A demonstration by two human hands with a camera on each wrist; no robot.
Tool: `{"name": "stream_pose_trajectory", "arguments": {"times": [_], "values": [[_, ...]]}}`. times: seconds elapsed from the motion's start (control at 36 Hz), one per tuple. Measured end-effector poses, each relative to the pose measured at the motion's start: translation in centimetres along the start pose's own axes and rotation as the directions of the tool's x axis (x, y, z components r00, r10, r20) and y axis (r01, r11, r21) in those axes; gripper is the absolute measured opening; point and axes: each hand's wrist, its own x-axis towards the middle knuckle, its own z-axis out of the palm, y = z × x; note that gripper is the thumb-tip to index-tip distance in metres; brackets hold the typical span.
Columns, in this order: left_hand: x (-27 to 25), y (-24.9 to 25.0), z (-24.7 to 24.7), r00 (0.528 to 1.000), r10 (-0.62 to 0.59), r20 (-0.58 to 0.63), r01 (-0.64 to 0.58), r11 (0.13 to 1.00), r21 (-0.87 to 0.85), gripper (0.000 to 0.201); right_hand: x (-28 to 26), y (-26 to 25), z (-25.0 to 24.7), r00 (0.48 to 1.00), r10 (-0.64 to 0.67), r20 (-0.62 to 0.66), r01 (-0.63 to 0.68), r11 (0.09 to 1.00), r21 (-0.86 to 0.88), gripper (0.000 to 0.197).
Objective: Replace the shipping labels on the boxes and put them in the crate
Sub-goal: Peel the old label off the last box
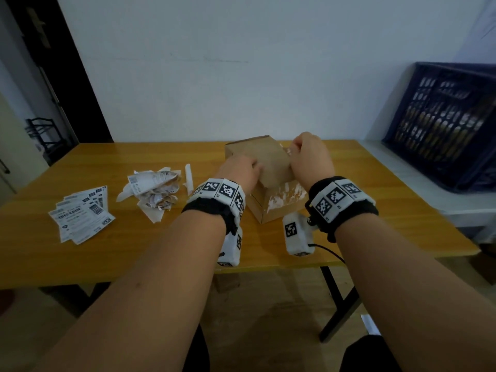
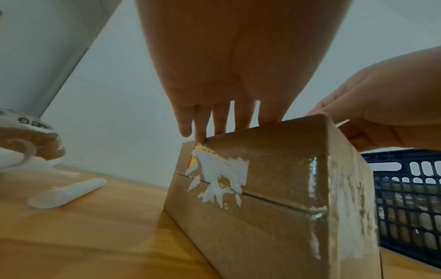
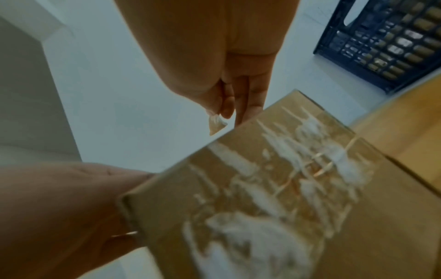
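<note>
A brown cardboard box [image 1: 264,157] stands tipped up on one edge on the wooden table [image 1: 107,259]. White torn-label residue [image 1: 284,197] covers its near faces [image 2: 222,175]. My left hand [image 1: 240,170] holds the box by its upper left corner, fingers [image 2: 219,120] over the top edge. At the box's far right edge my right hand [image 1: 306,151] pinches a small peeled scrap [image 3: 216,123] just off the box [image 3: 262,188]. The dark blue crate [image 1: 442,124] stands to the right, beyond the table's end.
Several fresh shipping labels [image 1: 80,213] are fanned out at the table's left. A heap of torn old labels [image 1: 153,189] lies in the middle, with a rolled white strip [image 1: 189,178] beside it. Bare tabletop shows to the right of the box.
</note>
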Motion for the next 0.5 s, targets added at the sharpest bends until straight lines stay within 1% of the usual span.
{"name": "stream_pose_trajectory", "arguments": {"times": [0.08, 0.19, 0.31, 0.42, 0.5], "values": [[0.0, -0.7, -0.2, 1.000, 0.001, 0.016, -0.001, 1.000, 0.013, 0.039, -0.4, -0.6, 0.1, 1.000, -0.014, -0.015, 0.015, 0.997, 0.079, 0.013], [-0.5, -2.3, -0.9, 0.998, -0.051, -0.042, 0.051, 0.999, -0.001, 0.036, -0.6, -2.2, 0.3, 0.999, -0.046, -0.027, 0.049, 0.994, 0.102, 0.012], [-1.3, -4.4, -2.2, 0.989, -0.131, -0.063, 0.126, 0.989, -0.079, 0.041, -0.8, -4.2, 1.8, 0.998, -0.068, 0.017, 0.066, 0.991, 0.117, 0.013], [-2.4, -5.8, -3.5, 0.987, -0.148, -0.067, 0.138, 0.980, -0.141, 0.042, -1.1, -6.1, 3.8, 0.997, -0.056, 0.047, 0.049, 0.989, 0.138, 0.010], [-3.0, -6.9, -4.3, 0.975, -0.198, -0.103, 0.179, 0.969, -0.170, 0.040, -1.3, -8.0, 4.8, 0.994, -0.085, 0.065, 0.074, 0.986, 0.146, 0.009]]}}
